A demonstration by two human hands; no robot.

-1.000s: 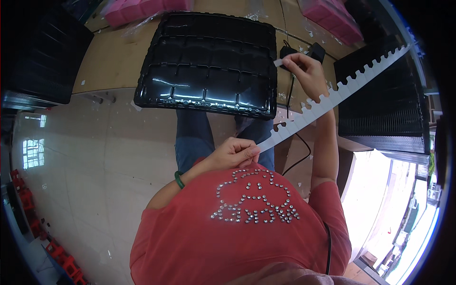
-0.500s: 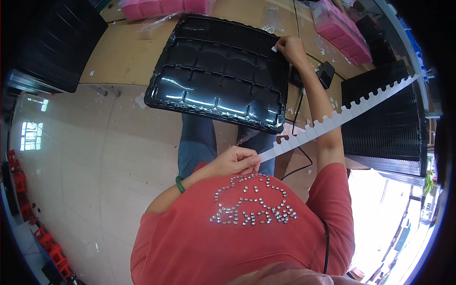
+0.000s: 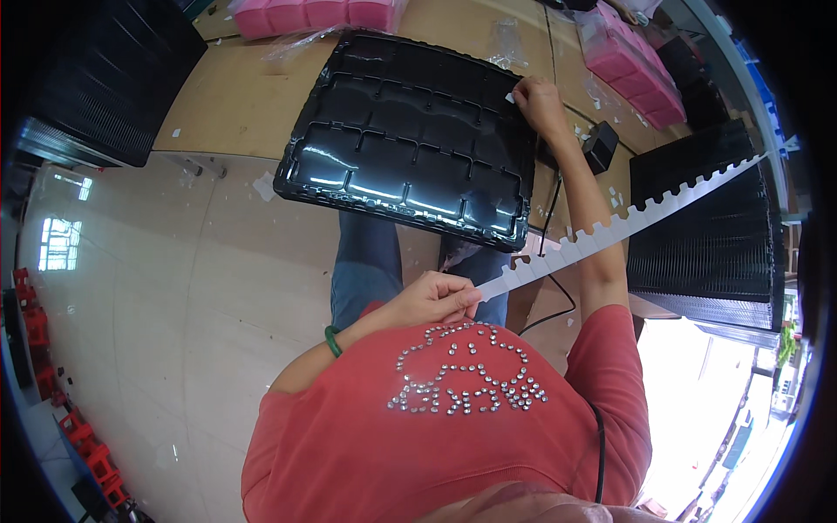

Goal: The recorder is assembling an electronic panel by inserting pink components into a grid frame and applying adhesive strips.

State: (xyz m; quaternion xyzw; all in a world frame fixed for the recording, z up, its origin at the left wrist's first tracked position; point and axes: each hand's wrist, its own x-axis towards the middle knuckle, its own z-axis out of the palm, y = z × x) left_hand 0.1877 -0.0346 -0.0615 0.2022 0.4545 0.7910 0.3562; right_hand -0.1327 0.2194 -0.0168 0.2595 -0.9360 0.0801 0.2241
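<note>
Close to my shirt, my left hand (image 3: 436, 298) pinches the near end of a long white strip (image 3: 602, 237) with a notched edge. That strip slants up to the right and crosses over my right forearm. A black plastic tray (image 3: 417, 131), moulded into rows of shallow rectangular compartments, lies tilted on the table's front edge, above my legs. At its far right corner my right hand (image 3: 540, 103) is closed on a small white piece (image 3: 510, 98), which is partly covered by the fingers. I cannot tell whether the piece touches the tray.
Stacks of black trays stand at the left (image 3: 105, 78) and right (image 3: 702, 235). Pink packs (image 3: 632, 65) in clear plastic lie on the brown table (image 3: 227, 118). A black box-shaped device (image 3: 600, 146) and a cable (image 3: 547, 218) are beside my right forearm. White scraps dot the table.
The whole view has shifted slightly. The strip's far end sits a little lower, and my right hand is slightly nearer me, still at the tray's corner. Both hands keep their grip.
</note>
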